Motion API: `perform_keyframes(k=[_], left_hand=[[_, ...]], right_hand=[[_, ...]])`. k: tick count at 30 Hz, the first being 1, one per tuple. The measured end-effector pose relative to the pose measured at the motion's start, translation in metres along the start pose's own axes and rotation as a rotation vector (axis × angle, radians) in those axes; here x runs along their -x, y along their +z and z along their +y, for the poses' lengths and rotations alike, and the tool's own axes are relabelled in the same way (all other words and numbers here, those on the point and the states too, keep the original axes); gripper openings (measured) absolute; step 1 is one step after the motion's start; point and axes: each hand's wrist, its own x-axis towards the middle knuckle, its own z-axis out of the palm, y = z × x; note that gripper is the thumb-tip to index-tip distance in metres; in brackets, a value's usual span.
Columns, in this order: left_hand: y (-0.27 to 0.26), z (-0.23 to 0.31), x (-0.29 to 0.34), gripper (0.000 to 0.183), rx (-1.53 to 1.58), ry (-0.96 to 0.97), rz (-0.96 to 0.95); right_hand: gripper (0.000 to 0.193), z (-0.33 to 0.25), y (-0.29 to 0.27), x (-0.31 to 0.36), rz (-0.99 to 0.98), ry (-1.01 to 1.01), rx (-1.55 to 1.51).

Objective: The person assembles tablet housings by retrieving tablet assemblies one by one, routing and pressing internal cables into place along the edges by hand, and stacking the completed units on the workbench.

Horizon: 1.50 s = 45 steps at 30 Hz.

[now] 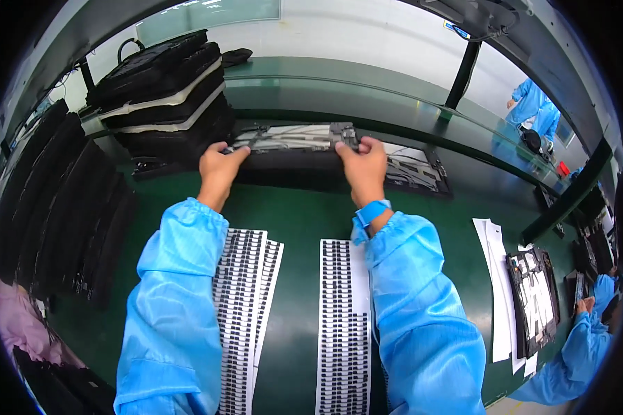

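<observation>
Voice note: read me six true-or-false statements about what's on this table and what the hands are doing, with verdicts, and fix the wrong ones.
1. The left hand and right hand both hold one panel. True.
2. The right wrist is bare. False: a blue band is worn there.
3. Both sleeves are blue. True.
4. The narrow sheets near the sleeves are blank. False: the sheets carry rows of black shapes.
5. A tall black stack stands left of the panel. True.
6. The table is white. False: the table is green.
</observation>
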Motion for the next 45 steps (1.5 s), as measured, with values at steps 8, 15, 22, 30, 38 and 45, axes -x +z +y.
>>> perform_keyframes(k=[8,15,22,30,38,45], left_hand=[[-0.042,0.112,0.111,0.063,0.175,0.206,-0.155],[-0.07,0.08,0.234,0.07,-0.191,0.791,-1.018],[-0.084,0.087,0.24,0.062,-0.274,0.91,-1.138],[-0.051,0.078,0.237,0.066,-0.191,0.977,-1.1],[-0.048,0.078,0.242,0.063,-0.223,1.001,-1.005],[-0.051,0.084,0.237,0.07,-0.285,0.925,-1.079]], right_hand=[[0.026,-0.074,-0.169,0.011,-0.387,0.645,-0.587],[0.04,-0.063,-0.355,0.113,-0.214,0.61,-0.43],[0.034,-0.042,-0.365,0.119,-0.187,-0.324,0.994],[0.008,-0.089,-0.189,0.173,-0.578,-0.538,0.631],[0.006,-0.077,-0.173,0.175,-0.549,-0.552,0.669],[0.004,-0.093,-0.205,0.156,-0.5,-0.451,0.425]])
